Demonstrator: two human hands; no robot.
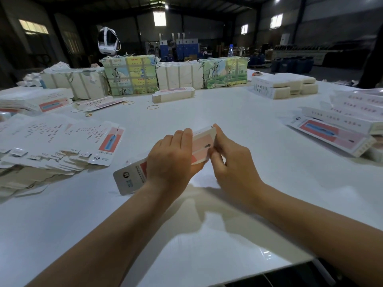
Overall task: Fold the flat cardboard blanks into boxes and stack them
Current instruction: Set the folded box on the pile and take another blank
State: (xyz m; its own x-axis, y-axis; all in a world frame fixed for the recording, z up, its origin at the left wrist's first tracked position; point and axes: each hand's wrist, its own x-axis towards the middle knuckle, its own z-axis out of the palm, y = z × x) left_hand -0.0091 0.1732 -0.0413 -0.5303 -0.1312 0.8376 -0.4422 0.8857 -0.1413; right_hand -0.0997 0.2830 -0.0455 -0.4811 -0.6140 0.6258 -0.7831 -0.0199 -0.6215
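A person's two bare forearms reach in from the bottom edge over a glossy white table (228, 112) in a dim warehouse. At the centre of the view, both hands are clamped on one long cardboard box blank (202, 145), printed pink and red with a grey end panel carrying a round logo. The left hand (170, 160) wraps over the middle of the blank from above, fingers curled across its top. The right hand (230, 160) grips the far end, thumb and fingers pinching its edge. The grey end sticks out toward 8 o'clock from under the left hand and appears to rest on the table.

At 9 o'clock lies a wide, fanned heap of flat blanks (51, 146), white with small print, the topmost showing a red panel with a blue item pictured. At 3 o'clock sits a stack of folded boxes (339, 129) with the same red and blue print. At 10 o'clock another pile of boxes (39, 99) rests near the table edge.

Across the far side, from 11 to 1 o'clock, stand paper-wrapped bundles (130, 75), some in plain white wrap, two in colourful illustrated wrap. A short banded stack of blanks (174, 95) lies just in front of them, with loose rubber bands (153, 107) nearby. More white stacks (284, 84) sit at 2 o'clock. A white headset (107, 41) shows behind the bundles at 11 o'clock.
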